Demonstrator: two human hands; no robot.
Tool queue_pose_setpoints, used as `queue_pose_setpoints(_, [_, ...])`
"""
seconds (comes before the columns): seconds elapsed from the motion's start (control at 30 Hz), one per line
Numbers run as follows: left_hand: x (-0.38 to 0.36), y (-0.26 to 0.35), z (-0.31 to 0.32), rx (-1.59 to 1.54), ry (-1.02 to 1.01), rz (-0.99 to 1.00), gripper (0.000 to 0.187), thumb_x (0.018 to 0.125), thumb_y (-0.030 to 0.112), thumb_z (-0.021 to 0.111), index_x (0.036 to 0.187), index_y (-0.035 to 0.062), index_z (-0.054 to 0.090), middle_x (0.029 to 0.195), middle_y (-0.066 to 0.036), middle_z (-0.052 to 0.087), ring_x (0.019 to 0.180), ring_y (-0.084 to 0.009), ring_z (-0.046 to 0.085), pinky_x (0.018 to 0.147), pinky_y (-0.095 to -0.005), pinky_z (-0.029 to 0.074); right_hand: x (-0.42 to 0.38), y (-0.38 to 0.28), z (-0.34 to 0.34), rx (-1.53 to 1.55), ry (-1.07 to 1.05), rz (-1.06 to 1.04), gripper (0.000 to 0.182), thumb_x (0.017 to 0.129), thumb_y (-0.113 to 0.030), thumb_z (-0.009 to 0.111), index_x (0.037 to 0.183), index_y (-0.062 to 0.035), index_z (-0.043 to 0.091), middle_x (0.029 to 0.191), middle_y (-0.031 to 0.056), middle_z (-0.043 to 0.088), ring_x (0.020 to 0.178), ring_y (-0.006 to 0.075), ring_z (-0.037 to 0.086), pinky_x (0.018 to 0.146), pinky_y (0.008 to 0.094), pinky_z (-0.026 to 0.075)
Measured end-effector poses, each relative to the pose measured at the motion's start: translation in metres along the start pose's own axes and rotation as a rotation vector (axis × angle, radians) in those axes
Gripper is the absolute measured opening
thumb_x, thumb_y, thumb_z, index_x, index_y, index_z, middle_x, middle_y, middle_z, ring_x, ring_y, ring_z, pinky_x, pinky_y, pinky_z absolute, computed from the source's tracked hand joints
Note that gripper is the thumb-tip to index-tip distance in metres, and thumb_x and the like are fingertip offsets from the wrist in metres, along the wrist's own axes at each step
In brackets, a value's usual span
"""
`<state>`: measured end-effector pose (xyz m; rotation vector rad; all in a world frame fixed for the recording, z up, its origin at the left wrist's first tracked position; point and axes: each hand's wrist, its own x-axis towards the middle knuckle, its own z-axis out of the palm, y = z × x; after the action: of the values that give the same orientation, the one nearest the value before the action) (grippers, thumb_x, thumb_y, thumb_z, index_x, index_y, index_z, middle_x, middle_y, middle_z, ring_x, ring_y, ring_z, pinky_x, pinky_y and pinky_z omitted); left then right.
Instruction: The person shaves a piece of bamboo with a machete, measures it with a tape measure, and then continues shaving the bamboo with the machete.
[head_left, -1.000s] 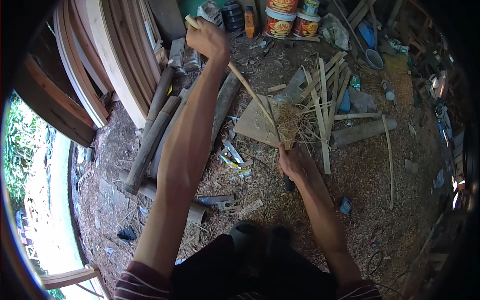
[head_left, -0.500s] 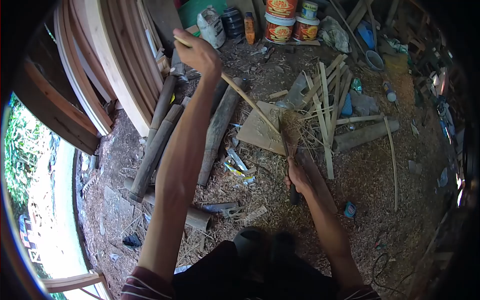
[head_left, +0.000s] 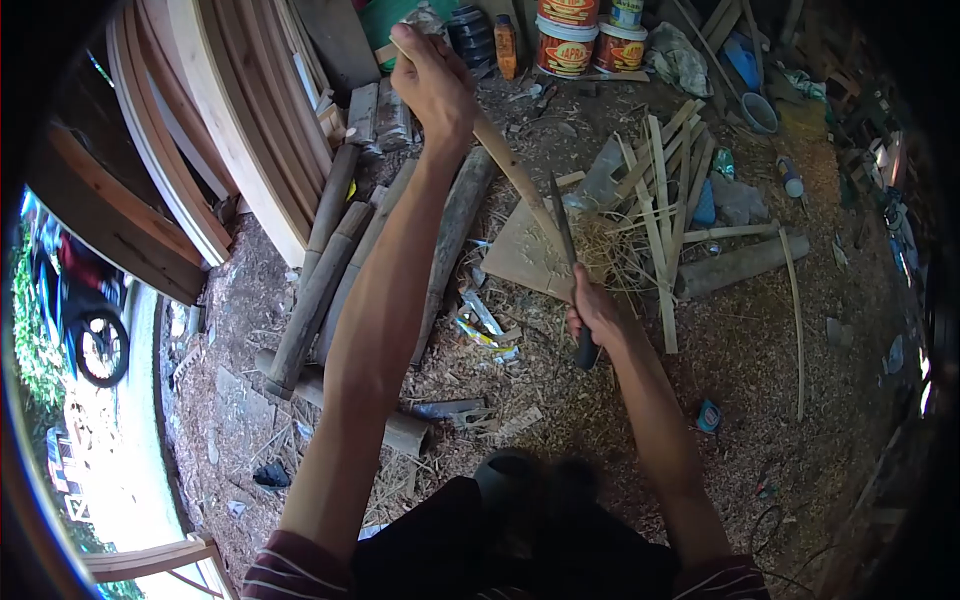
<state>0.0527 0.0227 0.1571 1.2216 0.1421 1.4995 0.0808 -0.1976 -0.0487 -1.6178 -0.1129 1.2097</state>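
Observation:
My left hand is raised at the upper middle, closed around the upper end of a long bamboo strip. The strip slants down to the right, and its lower end overlaps a flat wooden board on the ground. In my right hand is the dark handle of a long knife, its blade pointing up and away from me. The blade lies right beside the strip's lower part. Thin curled shavings are heaped at the board's right side.
Split bamboo strips lie piled to the right, near a bamboo pole. More poles lie left of the board. Curved timber planks lean at upper left. Paint buckets stand behind; a tape measure lies at right.
The knife has moved forward along the strip, away from me. My left hand has shifted right, and the strip now shows a broader face. A motorbike has appeared outside at left.

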Motion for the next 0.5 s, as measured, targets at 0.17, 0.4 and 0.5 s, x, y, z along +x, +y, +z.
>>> queue_pose_setpoints(0.17, [0.005,-0.002,-0.004,0.022,0.03,-0.051,0.057,0.088,0.062,0.037,0.07,0.008,0.04,0.048,0.001,0.035,0.036,-0.0086,0.034,0.033,-0.0232,0.027,-0.002,-0.008,-0.008,-0.181,0.006,-0.013,0.054,0.093,-0.054,0.031,0.066,-0.0074,0.039,0.048,-0.002,0.037,0.037,0.011,0.039,0.037,0.0299,0.036])
queue_pose_setpoints(0.4, [0.006,0.001,-0.017,0.012,0.048,-0.081,0.056,0.09,0.059,0.036,0.068,0.0076,0.04,0.048,0.0,0.037,0.037,-0.0091,0.035,0.033,-0.0239,0.03,0.011,0.037,-0.02,-0.174,0.11,0.159,0.055,0.093,-0.052,0.027,0.072,-0.0046,0.043,0.048,0.002,0.04,0.037,0.0142,0.04,0.041,0.0319,0.039])
queue_pose_setpoints(0.5, [0.008,-0.002,-0.017,-0.013,0.053,-0.082,0.056,0.09,0.059,0.037,0.068,0.0078,0.04,0.048,0.0,0.036,0.037,-0.0088,0.034,0.034,-0.0238,0.029,-0.006,0.02,-0.022,-0.32,0.086,0.1,0.055,0.094,-0.051,0.028,0.075,-0.0019,0.046,0.048,0.0024,0.042,0.039,0.0152,0.042,0.043,0.0326,0.041])
